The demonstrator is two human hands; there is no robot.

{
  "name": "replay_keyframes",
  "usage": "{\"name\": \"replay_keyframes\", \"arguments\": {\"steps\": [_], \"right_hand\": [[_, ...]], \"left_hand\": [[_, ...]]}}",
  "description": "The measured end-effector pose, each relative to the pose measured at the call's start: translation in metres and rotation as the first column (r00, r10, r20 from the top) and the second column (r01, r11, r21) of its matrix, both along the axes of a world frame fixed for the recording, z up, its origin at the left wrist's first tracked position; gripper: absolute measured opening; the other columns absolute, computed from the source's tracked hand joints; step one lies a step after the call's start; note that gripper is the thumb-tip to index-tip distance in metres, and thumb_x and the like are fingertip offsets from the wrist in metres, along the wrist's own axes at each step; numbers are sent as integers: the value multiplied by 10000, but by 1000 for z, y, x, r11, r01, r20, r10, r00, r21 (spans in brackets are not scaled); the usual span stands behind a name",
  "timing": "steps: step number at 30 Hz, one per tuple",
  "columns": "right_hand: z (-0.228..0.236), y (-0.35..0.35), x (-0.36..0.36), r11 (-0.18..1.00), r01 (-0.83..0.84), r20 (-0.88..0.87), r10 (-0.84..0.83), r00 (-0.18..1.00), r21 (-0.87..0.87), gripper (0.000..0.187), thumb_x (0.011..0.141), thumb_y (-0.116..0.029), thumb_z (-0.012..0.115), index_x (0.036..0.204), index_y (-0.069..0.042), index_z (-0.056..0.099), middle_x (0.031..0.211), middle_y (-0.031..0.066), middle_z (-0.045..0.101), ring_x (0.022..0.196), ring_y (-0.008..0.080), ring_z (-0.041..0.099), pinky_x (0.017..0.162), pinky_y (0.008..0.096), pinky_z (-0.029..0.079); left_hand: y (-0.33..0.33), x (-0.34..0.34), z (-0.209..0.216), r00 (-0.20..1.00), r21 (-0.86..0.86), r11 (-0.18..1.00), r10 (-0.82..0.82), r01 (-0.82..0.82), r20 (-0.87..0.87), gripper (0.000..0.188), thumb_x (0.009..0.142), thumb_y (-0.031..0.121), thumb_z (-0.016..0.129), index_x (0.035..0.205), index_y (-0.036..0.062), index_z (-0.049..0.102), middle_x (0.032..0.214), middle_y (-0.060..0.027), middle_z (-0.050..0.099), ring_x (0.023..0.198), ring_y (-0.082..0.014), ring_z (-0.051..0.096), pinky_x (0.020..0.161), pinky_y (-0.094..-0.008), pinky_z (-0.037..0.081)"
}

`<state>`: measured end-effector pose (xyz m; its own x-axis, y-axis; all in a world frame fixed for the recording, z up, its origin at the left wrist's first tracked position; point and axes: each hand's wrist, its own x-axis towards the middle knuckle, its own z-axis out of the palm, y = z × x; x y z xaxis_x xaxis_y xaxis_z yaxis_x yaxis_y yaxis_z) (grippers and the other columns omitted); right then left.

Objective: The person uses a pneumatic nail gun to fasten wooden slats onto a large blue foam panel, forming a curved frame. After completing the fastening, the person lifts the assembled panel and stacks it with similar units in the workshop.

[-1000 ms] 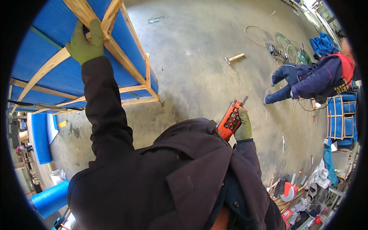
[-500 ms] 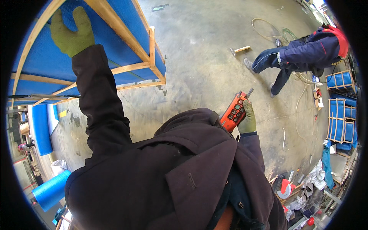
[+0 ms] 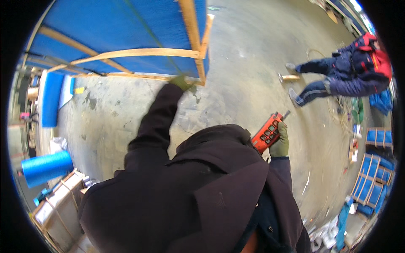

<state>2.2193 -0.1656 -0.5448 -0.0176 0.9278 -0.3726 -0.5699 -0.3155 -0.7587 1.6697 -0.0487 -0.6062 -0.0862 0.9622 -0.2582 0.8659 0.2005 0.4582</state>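
Note:
In my right hand [image 3: 280, 141], wearing an olive-green glove, is an orange-red handheld remote control [image 3: 268, 133] with dark buttons and a short black antenna. The fingers are wrapped round its side. My left hand [image 3: 181, 82], gloved alike, is smeared by motion at the lower near corner of a large wood-framed crate [image 3: 143, 52] wrapped in blue. Whether it touches the frame there, and how its fingers lie, I cannot make out. Both arms are in dark sleeves.
A person [image 3: 358, 69] in navy and red stands on the concrete floor at the right, beside a hammer [image 3: 289, 77]. Blue rolls [image 3: 47, 168] lie at the left. Smaller blue crates [image 3: 371, 181] and hoses [image 3: 335, 111] are at the right. A wooden-edged box [image 3: 63, 206] stands lower left.
My left hand has left the crate's upper side and swung right and nearer, to its corner. The view has turned. The person has stepped nearer the hammer. The remote stays in my right hand.

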Motion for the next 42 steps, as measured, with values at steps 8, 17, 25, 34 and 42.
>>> {"name": "replay_keyframes", "arguments": {"steps": [8,17,25,34,42], "right_hand": [[-11,13,17,991,-132,-5,131,991,-22,343,1170,-346,665,1415,-113,724,1268,22,795,1108,153,773,953,362,644],[-29,21,28,985,-172,-4,172,985,-27,345,1154,-370,688,1395,-126,729,1261,6,782,1104,139,754,960,366,631],[-73,26,35,993,-89,9,90,996,-75,345,1163,-343,676,1416,-113,722,1262,33,794,1080,164,775,946,364,649],[-60,13,28,999,-39,-1,39,999,3,244,1112,-230,762,1294,-69,785,1138,20,815,1003,126,773,920,320,647],[-90,9,27,999,-24,53,22,998,44,307,1156,-308,690,1314,-59,776,1231,127,846,1072,177,792,954,347,646]], "left_hand": [[-146,103,-136,960,-538,801,-161,263,229,827,999,736,685,1510,86,714,1471,-206,750,1391,-377,693,1185,-475,520],[-158,63,-194,990,-403,912,121,-80,78,806,975,715,719,1480,86,731,1450,-230,753,1371,-398,706,1179,-493,544],[-147,108,-227,979,-483,869,-5,105,203,763,1014,691,660,1465,81,744,1444,-214,761,1372,-378,702,1160,-508,534],[-141,82,-245,960,-466,862,-76,199,269,703,1021,648,671,1328,31,808,1257,-215,828,1203,-344,768,1069,-490,570],[-106,85,-273,964,-558,807,-50,194,262,724,1032,643,700,1477,75,749,1464,-205,763,1399,-367,695,1198,-491,512]]}}
